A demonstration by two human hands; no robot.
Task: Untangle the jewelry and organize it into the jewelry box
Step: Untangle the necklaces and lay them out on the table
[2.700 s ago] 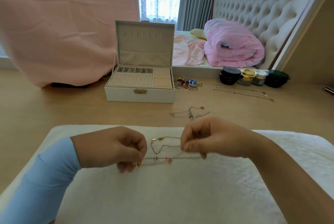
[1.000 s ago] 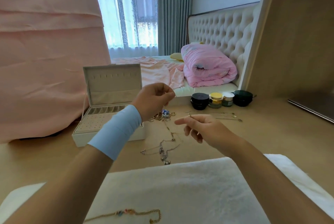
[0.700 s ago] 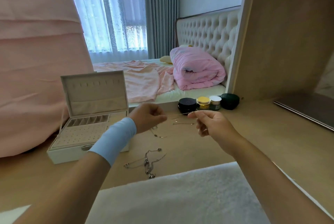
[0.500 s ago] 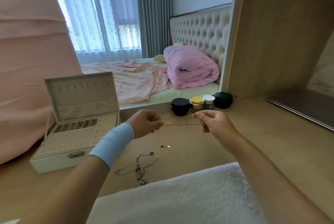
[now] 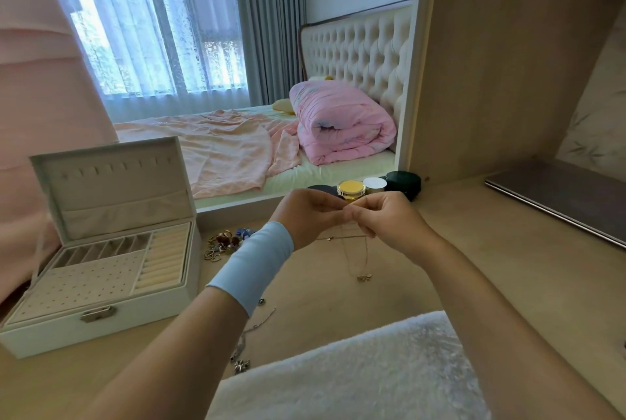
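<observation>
**Fine gold chain held between both hands, above the desk**

- The left hand (image 5: 306,216) and right hand (image 5: 389,223) are raised over the desk (image 5: 474,267), fingertips meeting. The fingers of both are curled in, and the gold chain (image 5: 355,246) is pinched by each.
- A loop of the chain hangs below the hands. Its small pendant (image 5: 364,278) is low by the desk top; contact cannot be told.
- The jewelry box (image 5: 135,314) stands on the desk to the left, well apart from the hands, with its lid upright and its tray exposed.
- A heap of rings and charms (image 5: 222,245) lies just right of the box.
- Silver chains (image 5: 241,357) lie tangled at the edge of the white fleecy mat (image 5: 355,372).
- A pale blue wristband (image 5: 252,263) is worn on the left wrist.
- Cosmetic jars (image 5: 351,189) are seen behind the hands.
</observation>
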